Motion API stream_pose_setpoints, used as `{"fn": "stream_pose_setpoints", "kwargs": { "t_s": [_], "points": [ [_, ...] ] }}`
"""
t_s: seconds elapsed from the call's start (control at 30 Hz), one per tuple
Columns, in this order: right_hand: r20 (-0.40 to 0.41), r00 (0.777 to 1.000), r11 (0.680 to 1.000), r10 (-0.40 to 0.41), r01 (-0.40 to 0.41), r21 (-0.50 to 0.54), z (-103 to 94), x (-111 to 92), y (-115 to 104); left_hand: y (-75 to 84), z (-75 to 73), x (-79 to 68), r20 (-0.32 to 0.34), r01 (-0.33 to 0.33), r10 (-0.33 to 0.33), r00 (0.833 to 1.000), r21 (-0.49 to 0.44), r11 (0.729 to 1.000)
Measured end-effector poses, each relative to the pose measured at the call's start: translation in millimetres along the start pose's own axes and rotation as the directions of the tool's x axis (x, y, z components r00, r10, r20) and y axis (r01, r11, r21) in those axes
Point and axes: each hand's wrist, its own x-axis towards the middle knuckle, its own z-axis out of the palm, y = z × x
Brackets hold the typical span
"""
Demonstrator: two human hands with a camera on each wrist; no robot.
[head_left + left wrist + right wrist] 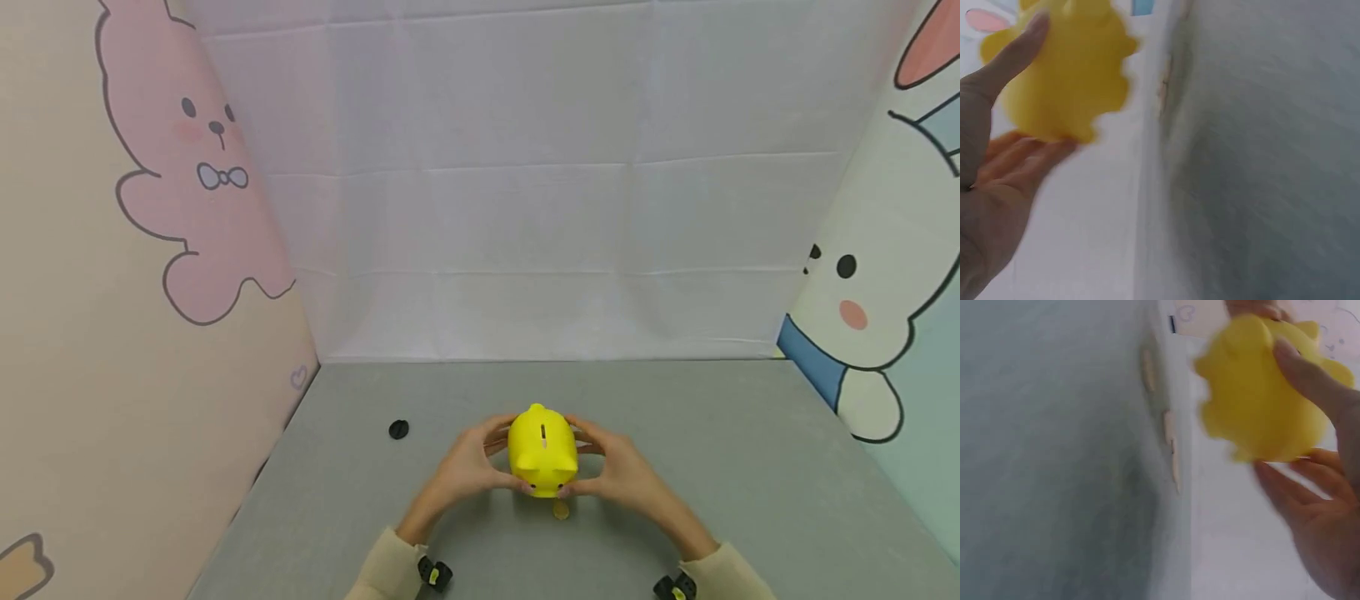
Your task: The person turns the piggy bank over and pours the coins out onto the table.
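A yellow piggy bank (543,454) with a slot in its back is held up off the grey table, its snout toward me. My left hand (474,460) grips one side, thumb near the face and fingers toward the rear. On the other side, my right hand (617,468) grips it the same way. In the left wrist view the piggy bank (1069,75) looks blurred, its feet well away from the tabletop. A gold coin (561,509) lies below the snout. The right wrist view shows flat coins (1169,428) on the table under the raised piggy bank (1266,394).
A black round plug (399,429) lies on the grey tabletop (712,450), left of my hands. A white cloth (487,217) hangs behind the table. Walls with cartoon animals stand at both sides. Each wrist wears a small black camera (435,573).
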Motion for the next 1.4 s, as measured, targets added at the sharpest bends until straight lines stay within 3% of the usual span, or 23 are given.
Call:
{"fn": "stream_pose_setpoints", "kwargs": {
  "t_s": [0.1,0.17,0.37,0.5,0.63,0.73,0.9,1.0,1.23,1.4],
  "points": [
    [-0.095,0.983,0.981,-0.158,0.145,-0.126,4.1,1.3,0.3,-2.3,4.1,-1.1,-0.066,-0.111,0.116,0.991,0.075,0.991],
    [-0.133,0.967,0.963,-0.220,0.193,-0.189,5.7,2.8,0.0,-3.9,5.7,-1.0,-0.090,-0.145,0.155,0.984,0.101,0.984],
    [-0.142,0.962,0.957,-0.231,0.199,-0.210,7.4,4.4,1.5,-5.5,4.8,-1.3,-0.093,-0.131,0.142,0.986,0.115,0.985],
    [-0.117,0.982,0.983,-0.148,0.133,-0.127,6.3,2.9,1.4,-4.0,0.9,-1.3,-0.075,-0.091,0.098,0.992,0.091,0.992],
    [-0.084,0.996,0.999,0.032,-0.033,0.000,5.6,0.2,-1.5,-0.4,-2.0,-1.3,-0.059,0.013,-0.011,0.998,0.039,0.999],
    [-0.061,0.981,0.983,0.185,-0.183,0.032,6.6,1.1,-5.3,1.9,-1.7,0.3,-0.065,0.110,-0.108,0.992,0.027,0.994],
    [0.001,0.930,0.926,0.367,-0.366,0.093,7.1,6.5,-10.3,1.0,3.5,5.7,-0.061,0.221,-0.223,0.973,-0.035,0.975],
    [0.023,0.914,0.904,0.405,-0.404,0.143,5.6,8.4,-10.1,-0.2,6.9,7.7,-0.048,0.259,-0.265,0.963,-0.098,0.961],
    [0.046,0.913,0.899,0.406,-0.408,0.157,2.8,9.3,-7.7,0.0,8.5,9.3,-0.024,0.298,-0.305,0.952,-0.148,0.943],
    [0.055,0.912,0.900,0.406,-0.410,0.147,-0.3,6.8,-8.1,-0.1,6.2,8.5,0.022,0.301,-0.302,0.953,-0.154,0.941]
  ]
}}
